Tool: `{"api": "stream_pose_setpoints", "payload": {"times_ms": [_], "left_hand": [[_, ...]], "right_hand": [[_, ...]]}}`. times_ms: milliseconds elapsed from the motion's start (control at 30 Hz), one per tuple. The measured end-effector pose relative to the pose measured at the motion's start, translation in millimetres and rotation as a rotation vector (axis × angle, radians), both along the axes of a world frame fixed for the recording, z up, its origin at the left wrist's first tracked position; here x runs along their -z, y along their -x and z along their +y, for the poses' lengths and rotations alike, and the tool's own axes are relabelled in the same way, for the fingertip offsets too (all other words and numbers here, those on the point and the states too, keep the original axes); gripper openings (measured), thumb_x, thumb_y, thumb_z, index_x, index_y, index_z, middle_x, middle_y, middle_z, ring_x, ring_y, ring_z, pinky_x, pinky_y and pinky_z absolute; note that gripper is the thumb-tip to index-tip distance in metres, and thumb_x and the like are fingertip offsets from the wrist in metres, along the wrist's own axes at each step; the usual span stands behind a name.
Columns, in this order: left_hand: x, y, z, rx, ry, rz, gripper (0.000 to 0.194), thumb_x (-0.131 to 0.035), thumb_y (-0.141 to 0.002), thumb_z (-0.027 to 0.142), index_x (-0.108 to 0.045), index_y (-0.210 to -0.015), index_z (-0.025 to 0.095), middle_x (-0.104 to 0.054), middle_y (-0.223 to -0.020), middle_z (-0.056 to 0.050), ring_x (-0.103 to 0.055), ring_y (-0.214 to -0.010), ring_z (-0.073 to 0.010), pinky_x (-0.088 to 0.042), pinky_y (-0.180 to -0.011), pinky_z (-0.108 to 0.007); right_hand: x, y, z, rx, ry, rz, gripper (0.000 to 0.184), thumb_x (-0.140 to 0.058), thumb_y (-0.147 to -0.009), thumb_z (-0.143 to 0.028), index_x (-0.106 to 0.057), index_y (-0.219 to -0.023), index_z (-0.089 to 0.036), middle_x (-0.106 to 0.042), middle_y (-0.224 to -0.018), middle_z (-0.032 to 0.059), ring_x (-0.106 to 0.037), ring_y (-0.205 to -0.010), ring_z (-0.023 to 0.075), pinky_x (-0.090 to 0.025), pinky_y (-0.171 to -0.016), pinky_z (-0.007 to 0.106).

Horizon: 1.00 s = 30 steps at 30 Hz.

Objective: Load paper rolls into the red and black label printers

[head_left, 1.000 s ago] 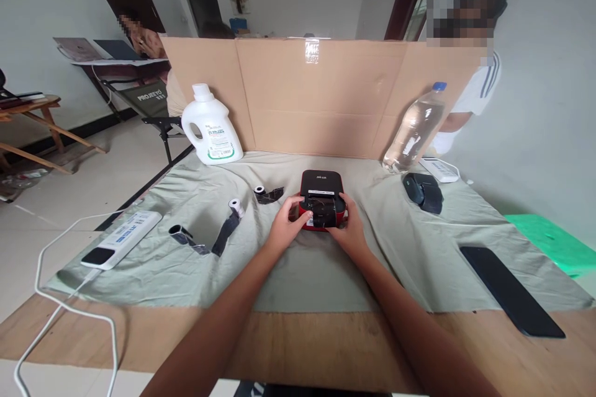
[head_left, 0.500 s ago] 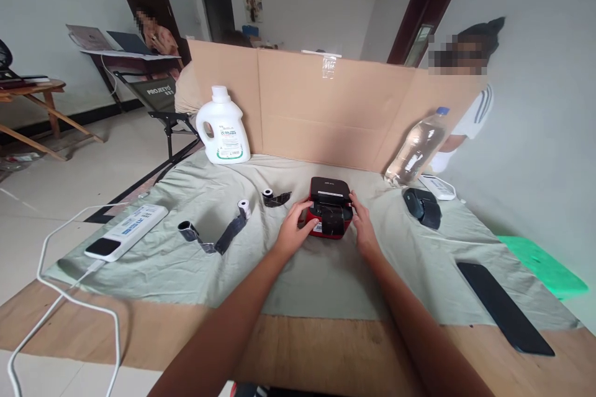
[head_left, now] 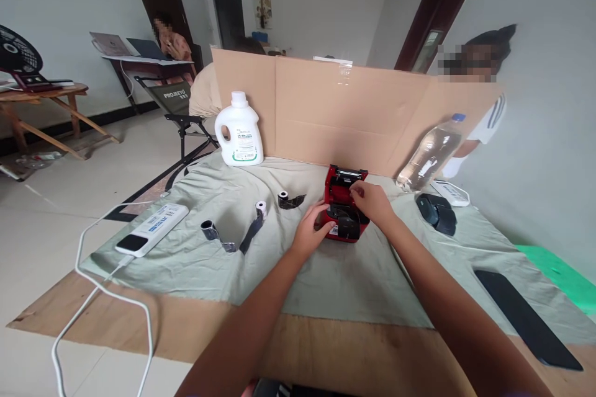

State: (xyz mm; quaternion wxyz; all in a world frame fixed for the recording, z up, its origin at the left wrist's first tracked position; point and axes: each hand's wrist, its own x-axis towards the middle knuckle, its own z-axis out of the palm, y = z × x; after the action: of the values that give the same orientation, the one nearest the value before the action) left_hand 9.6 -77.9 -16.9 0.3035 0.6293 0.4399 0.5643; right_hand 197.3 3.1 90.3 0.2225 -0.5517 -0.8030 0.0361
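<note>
A small red and black label printer stands on the green-grey cloth before me, its lid raised and its red inside exposed. A dark strip hangs over its front. My left hand grips the printer's left side, thumb at the front corner and fingers along the upper edge. The fingers of my right hand are bent together at the right of the opened compartment; whatever lies between their tips is hidden. Left of the printer lie a small roll with a dark tail and a longer unrolled dark ribbon.
A white detergent bottle and a tilted clear bottle stand before a cardboard screen. At left lies a white corded device; at right, a black object and a dark flat slab. Two people sit beyond.
The printer's lid has swung up and back, baring the red inside. My right hand has moved from the printer's right side to the opened compartment. The view has shifted slightly left.
</note>
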Motion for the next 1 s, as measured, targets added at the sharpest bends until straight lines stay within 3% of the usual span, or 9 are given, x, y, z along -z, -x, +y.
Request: {"api": "stream_pose_setpoints", "payload": {"times_ms": [100,200,300,433,533,667,733,833,1000], "left_hand": [[-0.3,1,0,-0.008,-0.023,0.004,0.041,-0.066,-0.088,0.029,-0.06,-0.129,0.027,-0.053,-0.146,-0.006,-0.052,-0.133,-0.0241,-0.052,-0.098,-0.034],[0.1,1,1,-0.001,-0.031,-0.004,0.042,-0.067,-0.089,0.031,-0.06,-0.13,0.027,-0.052,-0.146,-0.007,-0.051,-0.134,-0.0243,-0.055,-0.093,-0.033],[0.6,1,2,0.008,-0.04,-0.018,0.042,-0.067,-0.088,0.033,-0.06,-0.129,0.026,-0.053,-0.146,-0.007,-0.051,-0.134,-0.0242,-0.056,-0.088,-0.031],[0.0,1,2,0.009,-0.055,-0.022,0.043,-0.067,-0.088,0.031,-0.06,-0.13,0.027,-0.053,-0.146,-0.007,-0.05,-0.135,-0.0242,-0.055,-0.093,-0.034],[-0.7,2,2,0.001,-0.063,-0.014,0.044,-0.068,-0.087,0.03,-0.06,-0.13,0.027,-0.053,-0.146,-0.006,-0.05,-0.136,-0.0243,-0.049,-0.106,-0.039],[-1.5,3,1,0.015,-0.098,-0.021,0.044,-0.067,-0.088,0.03,-0.06,-0.131,0.027,-0.054,-0.146,-0.006,-0.049,-0.137,-0.0238,-0.042,-0.114,-0.041],[-2.5,4,0,0.024,-0.101,-0.026,0.045,-0.067,-0.089,0.032,-0.059,-0.133,0.026,-0.054,-0.145,-0.006,-0.05,-0.136,-0.024,-0.042,-0.114,-0.041],[-4.3,4,-2,0.0,-0.048,-0.011,0.046,-0.068,-0.089,0.038,-0.06,-0.132,0.025,-0.06,-0.138,-0.008,-0.055,-0.129,-0.0256,-0.045,-0.111,-0.042],[-1.6,2,1,-0.03,-0.034,0.034,0.045,-0.067,-0.088,0.033,-0.06,-0.132,0.025,-0.061,-0.138,-0.007,-0.054,-0.13,-0.0273,-0.045,-0.112,-0.044]], "right_hand": [[-0.7,10,18,-0.203,0.226,-0.263,0.032,-0.05,-0.088,-0.016,-0.077,-0.105,-0.023,-0.076,-0.111,0.005,-0.065,-0.106,0.0236,-0.046,-0.093,0.032],[-3.2,22,33,-0.197,0.446,-0.437,0.028,-0.059,-0.084,-0.019,-0.078,-0.102,-0.027,-0.076,-0.106,0.0033,-0.061,-0.113,0.0273,-0.046,-0.094,0.033],[-6.8,32,37,-0.11,0.504,-0.498,0.021,-0.066,-0.078,-0.021,-0.079,-0.093,-0.026,-0.076,-0.098,0.006,-0.06,-0.114,0.0326,-0.047,-0.092,0.038],[-15.3,31,27,-0.098,0.485,-0.494,0.023,-0.062,-0.082,-0.022,-0.076,-0.1,-0.025,-0.074,-0.11,0.0071,-0.061,-0.115,0.0341,-0.047,-0.095,0.046],[-31.3,21,15,-0.147,0.451,-0.315,0.026,-0.057,-0.084,-0.023,-0.073,-0.105,-0.022,-0.073,-0.111,0.0076,-0.065,-0.105,0.028,-0.049,-0.093,0.041],[-63.4,23,-6,-0.3,0.404,0.202,0.032,-0.057,-0.085,-0.031,-0.071,-0.111,-0.021,-0.073,-0.114,0.0061,-0.066,-0.104,0.0245,-0.051,-0.092,0.038],[-76.1,41,-16,-0.318,0.411,0.378,0.036,-0.061,-0.083,-0.032,-0.069,-0.116,-0.022,-0.072,-0.114,0.0055,-0.067,-0.099,0.0227,-0.053,-0.086,0.035],[-79.7,88,-25,-0.315,0.358,0.429,0.036,-0.067,-0.079,-0.028,-0.066,-0.115,-0.021,-0.072,-0.105,0.0053,-0.067,-0.087,0.0197,-0.054,-0.075,0.031],[-42.8,180,-15,-0.316,0.168,0.11,0.028,-0.059,-0.085,-0.015,-0.065,-0.112,-0.02,-0.071,-0.108,0.0067,-0.065,-0.095,0.0198,-0.049,-0.083,0.03]]}}
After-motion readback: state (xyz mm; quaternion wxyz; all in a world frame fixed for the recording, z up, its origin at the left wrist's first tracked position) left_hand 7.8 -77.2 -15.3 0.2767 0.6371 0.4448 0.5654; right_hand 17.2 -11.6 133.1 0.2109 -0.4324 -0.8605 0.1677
